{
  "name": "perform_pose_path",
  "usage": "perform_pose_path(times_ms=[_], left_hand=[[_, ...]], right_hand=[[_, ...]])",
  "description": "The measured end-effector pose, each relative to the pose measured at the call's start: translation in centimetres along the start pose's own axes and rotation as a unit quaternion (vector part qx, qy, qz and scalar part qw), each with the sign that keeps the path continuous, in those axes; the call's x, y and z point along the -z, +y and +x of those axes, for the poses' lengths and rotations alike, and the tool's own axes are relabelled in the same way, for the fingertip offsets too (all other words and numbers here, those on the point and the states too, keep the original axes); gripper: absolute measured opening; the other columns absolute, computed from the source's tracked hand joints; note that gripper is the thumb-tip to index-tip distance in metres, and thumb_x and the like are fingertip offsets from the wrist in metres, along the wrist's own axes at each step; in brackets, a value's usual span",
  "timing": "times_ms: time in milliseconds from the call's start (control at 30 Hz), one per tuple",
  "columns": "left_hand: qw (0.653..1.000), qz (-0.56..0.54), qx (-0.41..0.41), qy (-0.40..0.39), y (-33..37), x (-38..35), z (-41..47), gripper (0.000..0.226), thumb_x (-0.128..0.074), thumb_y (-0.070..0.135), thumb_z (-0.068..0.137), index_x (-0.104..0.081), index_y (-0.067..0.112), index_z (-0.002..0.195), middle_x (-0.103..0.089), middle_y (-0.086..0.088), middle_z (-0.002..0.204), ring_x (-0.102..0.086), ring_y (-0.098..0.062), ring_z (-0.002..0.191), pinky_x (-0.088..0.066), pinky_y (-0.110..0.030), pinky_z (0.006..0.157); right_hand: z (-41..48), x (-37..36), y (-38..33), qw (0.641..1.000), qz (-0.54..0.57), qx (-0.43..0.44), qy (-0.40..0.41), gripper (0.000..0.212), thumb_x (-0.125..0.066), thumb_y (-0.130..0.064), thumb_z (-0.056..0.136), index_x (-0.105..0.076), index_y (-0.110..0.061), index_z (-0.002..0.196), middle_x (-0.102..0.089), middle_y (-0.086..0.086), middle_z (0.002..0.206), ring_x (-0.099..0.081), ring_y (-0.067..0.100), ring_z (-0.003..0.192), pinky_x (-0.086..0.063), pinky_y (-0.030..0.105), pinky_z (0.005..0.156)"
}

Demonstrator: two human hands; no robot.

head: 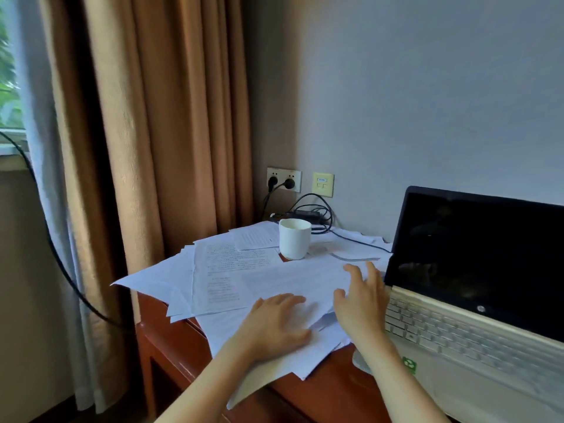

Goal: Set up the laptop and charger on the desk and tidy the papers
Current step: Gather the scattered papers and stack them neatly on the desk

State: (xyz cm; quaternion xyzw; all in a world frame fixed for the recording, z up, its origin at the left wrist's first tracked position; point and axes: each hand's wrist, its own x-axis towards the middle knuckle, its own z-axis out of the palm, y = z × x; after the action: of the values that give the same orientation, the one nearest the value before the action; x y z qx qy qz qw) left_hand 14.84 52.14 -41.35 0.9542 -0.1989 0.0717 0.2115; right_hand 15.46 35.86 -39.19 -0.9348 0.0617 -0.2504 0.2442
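Left hand (274, 323) and right hand (361, 303) rest flat, fingers spread, gripping nothing, on loose white papers (244, 279).

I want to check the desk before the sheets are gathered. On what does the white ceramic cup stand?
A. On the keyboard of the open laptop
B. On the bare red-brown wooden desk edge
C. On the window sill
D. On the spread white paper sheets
D: the white ceramic cup stands upright on the spread white paper sheets, left of the open laptop.

Matt papers (244, 279), glossy wooden desk (329, 383)
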Motion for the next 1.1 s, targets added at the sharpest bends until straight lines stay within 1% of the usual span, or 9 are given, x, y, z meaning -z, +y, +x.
perform_pose_path(times_ms=[233,367,433,500,600,700,833,933,1100], left_hand=[[0.989,-0.016,0.065,0.130,0.0,-0.3,-0.3,0.040,-0.037,0.017,0.098,-0.046,0.030,0.135,-0.059,0.002,0.128,-0.054,-0.018,0.116,-0.041,-0.024,0.092],[0.976,-0.050,0.101,0.186,0.1,-0.2,-0.6,0.039,-0.033,0.018,0.101,-0.041,0.028,0.138,-0.052,0.000,0.136,-0.051,-0.019,0.122,-0.039,-0.024,0.097],[0.972,-0.068,0.107,0.196,0.4,0.0,-0.8,0.040,-0.031,0.018,0.102,-0.037,0.029,0.140,-0.053,-0.001,0.134,-0.052,-0.021,0.119,-0.040,-0.025,0.096],[0.971,-0.076,0.109,0.196,0.5,0.1,-1.0,0.041,-0.030,0.019,0.102,-0.033,0.030,0.142,-0.057,-0.003,0.130,-0.054,-0.022,0.115,-0.041,-0.026,0.092],[0.970,-0.085,0.108,0.202,0.6,0.3,-1.1,0.042,-0.030,0.019,0.102,-0.031,0.030,0.142,-0.055,-0.003,0.132,-0.053,-0.024,0.117,-0.041,-0.028,0.095],[0.968,-0.090,0.099,0.213,0.7,0.3,-1.3,0.041,-0.032,0.019,0.102,-0.031,0.030,0.141,-0.057,-0.005,0.130,-0.056,-0.025,0.114,-0.042,-0.030,0.093],[0.965,-0.104,0.096,0.222,0.8,0.4,-1.4,0.039,-0.033,0.021,0.102,-0.032,0.031,0.140,-0.058,-0.006,0.129,-0.059,-0.025,0.110,-0.044,-0.029,0.088],[0.965,-0.105,0.087,0.225,0.6,0.2,-1.4,0.036,-0.033,0.023,0.101,-0.035,0.030,0.136,-0.062,-0.007,0.122,-0.061,-0.025,0.103,-0.040,-0.025,0.075],[0.968,-0.102,0.070,0.218,0.5,0.1,-1.4,0.032,-0.033,0.023,0.101,-0.039,0.030,0.133,-0.063,-0.005,0.119,-0.059,-0.024,0.102,-0.035,-0.023,0.072]], right_hand=[[1.3,1.7,1.7,0.935,0.268,-0.232,-0.022,0.049,-0.050,-0.005,0.086,-0.032,-0.003,0.131,-0.031,0.018,0.133,-0.046,0.032,0.097,-0.042,0.035,0.079],[1.4,1.0,2.0,0.887,0.357,-0.283,-0.080,0.031,-0.048,0.002,0.087,-0.029,-0.007,0.109,-0.045,0.009,0.082,-0.055,0.024,0.063,-0.057,0.032,0.057],[1.4,0.8,1.9,0.867,0.388,-0.299,-0.090,0.027,-0.043,0.008,0.087,-0.029,-0.007,0.105,-0.041,0.008,0.079,-0.054,0.021,0.054,-0.056,0.033,0.057],[1.4,0.7,1.7,0.851,0.419,-0.301,-0.096,0.029,-0.041,0.010,0.086,-0.034,-0.004,0.111,-0.044,0.010,0.083,-0.057,0.023,0.052,-0.057,0.038,0.064],[1.2,0.9,1.1,0.806,0.488,-0.316,-0.113,0.033,-0.044,0.013,0.083,-0.040,0.000,0.113,-0.050,0.014,0.085,-0.061,0.029,0.059,-0.053,0.026,0.041],[0.7,0.9,0.2,0.780,0.516,-0.321,-0.150,0.027,-0.045,0.016,0.083,-0.046,0.007,0.108,-0.058,0.026,0.102,-0.060,0.032,0.062,-0.049,0.023,0.035],[-0.1,0.6,-1.1,0.777,0.516,-0.303,-0.197,0.028,-0.042,0.015,0.085,-0.048,0.009,0.112,-0.062,0.020,0.068,-0.060,0.021,0.037,-0.047,0.021,0.034],[-0.6,0.8,-1.6,0.780,0.493,-0.292,-0.251,0.022,-0.045,0.011,0.084,-0.051,0.008,0.105,-0.063,0.015,0.051,-0.061,0.019,0.036,-0.047,0.020,0.036],[-0.9,0.5,-1.8,0.768,0.510,-0.298,-0.246,0.017,-0.046,0.001,0.090,-0.051,-0.002,0.106,-0.060,0.016,0.077,-0.062,0.028,0.054,-0.051,0.024,0.038]])
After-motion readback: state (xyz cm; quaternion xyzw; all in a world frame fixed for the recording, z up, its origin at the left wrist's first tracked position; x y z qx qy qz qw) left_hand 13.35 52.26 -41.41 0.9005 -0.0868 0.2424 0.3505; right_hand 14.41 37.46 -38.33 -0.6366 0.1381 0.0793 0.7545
